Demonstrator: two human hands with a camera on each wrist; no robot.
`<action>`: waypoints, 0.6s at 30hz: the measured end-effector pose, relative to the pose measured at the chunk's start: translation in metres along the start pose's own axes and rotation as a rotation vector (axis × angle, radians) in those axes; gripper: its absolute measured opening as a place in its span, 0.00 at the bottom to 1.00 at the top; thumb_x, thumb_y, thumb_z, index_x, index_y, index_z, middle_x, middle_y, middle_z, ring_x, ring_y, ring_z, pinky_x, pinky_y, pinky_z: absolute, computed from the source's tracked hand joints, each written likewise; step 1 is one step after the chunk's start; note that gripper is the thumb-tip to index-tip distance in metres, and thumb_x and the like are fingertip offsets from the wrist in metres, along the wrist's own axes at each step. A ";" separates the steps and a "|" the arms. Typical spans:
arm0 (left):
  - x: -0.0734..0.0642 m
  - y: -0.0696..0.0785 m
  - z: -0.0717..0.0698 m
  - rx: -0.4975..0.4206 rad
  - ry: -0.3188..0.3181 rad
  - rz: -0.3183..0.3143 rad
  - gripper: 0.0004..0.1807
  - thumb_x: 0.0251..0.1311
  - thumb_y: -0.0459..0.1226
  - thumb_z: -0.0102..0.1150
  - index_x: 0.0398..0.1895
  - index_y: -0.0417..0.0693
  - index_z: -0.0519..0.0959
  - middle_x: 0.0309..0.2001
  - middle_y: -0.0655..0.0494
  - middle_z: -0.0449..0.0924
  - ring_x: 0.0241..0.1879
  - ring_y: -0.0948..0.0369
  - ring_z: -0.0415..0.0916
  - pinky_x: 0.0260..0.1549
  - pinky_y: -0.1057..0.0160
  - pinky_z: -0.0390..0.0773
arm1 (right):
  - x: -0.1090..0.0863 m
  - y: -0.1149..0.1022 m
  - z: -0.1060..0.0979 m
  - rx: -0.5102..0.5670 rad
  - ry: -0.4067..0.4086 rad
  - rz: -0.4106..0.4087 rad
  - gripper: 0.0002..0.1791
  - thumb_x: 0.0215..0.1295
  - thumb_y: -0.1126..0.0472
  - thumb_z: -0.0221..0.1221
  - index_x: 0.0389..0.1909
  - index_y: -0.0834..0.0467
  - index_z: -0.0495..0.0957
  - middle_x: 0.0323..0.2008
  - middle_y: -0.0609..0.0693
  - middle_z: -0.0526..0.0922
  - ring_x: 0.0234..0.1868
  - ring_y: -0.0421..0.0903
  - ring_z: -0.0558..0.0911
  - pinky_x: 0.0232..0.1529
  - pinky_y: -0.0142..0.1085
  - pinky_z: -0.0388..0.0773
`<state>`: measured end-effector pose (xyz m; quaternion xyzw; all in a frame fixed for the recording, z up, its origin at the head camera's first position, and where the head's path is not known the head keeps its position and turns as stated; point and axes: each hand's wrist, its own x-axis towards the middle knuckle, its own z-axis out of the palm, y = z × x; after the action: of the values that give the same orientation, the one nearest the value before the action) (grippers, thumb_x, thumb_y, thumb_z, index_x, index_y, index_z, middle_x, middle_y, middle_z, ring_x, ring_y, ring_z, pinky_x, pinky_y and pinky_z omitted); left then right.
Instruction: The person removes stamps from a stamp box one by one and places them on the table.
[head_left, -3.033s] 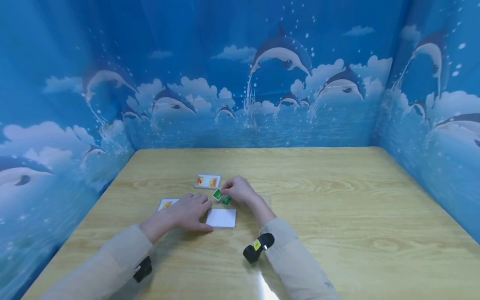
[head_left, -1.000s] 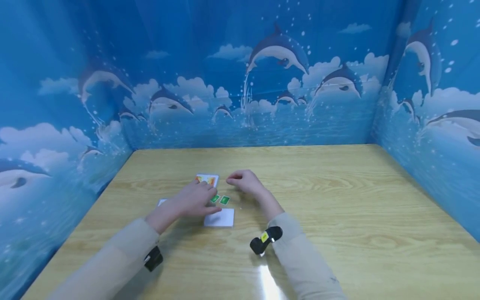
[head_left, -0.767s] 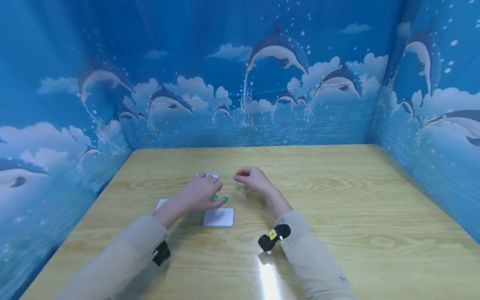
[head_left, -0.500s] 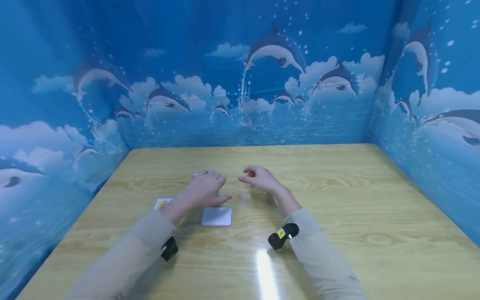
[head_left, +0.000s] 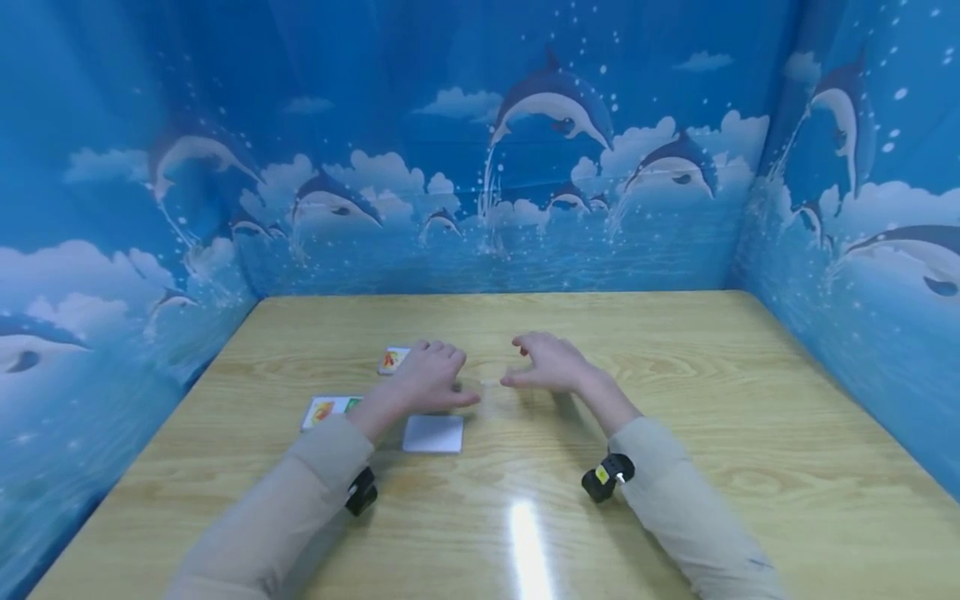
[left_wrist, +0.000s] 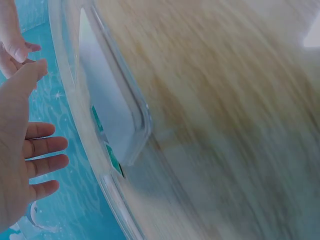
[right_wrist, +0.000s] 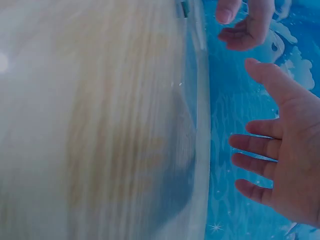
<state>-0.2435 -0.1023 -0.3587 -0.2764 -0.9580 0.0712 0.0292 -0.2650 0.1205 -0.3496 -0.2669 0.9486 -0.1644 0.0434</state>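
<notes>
Pale wood-grain tabletop (head_left: 697, 433) with cards in its left half.
A white stack (head_left: 432, 434) lies flat, left of the tabletop's middle; in the left wrist view, two small green pieces (left_wrist: 114, 160) show just beside it, on its far side. Nearer the left edge lies a white card with orange print (head_left: 327, 411), a green patch at its right end. Toward the far left corner lies a second printed card (head_left: 393, 361), partly hidden. Right of the stack, a faint clear thing (head_left: 498, 405) has an outline too weak to tell.

The far picture card (head_left: 392, 361) is partly hidden
</notes>
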 end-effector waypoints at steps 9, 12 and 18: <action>0.005 0.014 0.007 -0.030 -0.017 0.053 0.46 0.49 0.69 0.49 0.58 0.41 0.69 0.55 0.46 0.72 0.57 0.49 0.66 0.58 0.48 0.61 | -0.018 0.000 0.007 -0.360 -0.043 -0.083 0.51 0.45 0.30 0.61 0.62 0.63 0.64 0.58 0.59 0.69 0.59 0.57 0.66 0.57 0.56 0.62; 0.007 0.017 0.007 -0.041 -0.042 0.054 0.47 0.48 0.69 0.50 0.60 0.41 0.67 0.57 0.46 0.70 0.57 0.50 0.65 0.58 0.48 0.61 | -0.020 -0.001 0.009 -0.390 -0.067 -0.097 0.52 0.44 0.30 0.61 0.62 0.63 0.63 0.58 0.58 0.69 0.59 0.56 0.66 0.58 0.56 0.61; 0.010 0.021 0.008 -0.053 -0.099 0.082 0.50 0.48 0.70 0.49 0.63 0.40 0.64 0.59 0.44 0.67 0.59 0.50 0.63 0.59 0.48 0.60 | -0.021 -0.004 0.014 -0.408 -0.129 -0.115 0.50 0.46 0.32 0.61 0.63 0.62 0.63 0.56 0.57 0.70 0.57 0.54 0.68 0.57 0.55 0.62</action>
<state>-0.2419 -0.0798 -0.3698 -0.3123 -0.9476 0.0603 -0.0288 -0.2430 0.1243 -0.3621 -0.3336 0.9408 0.0460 0.0395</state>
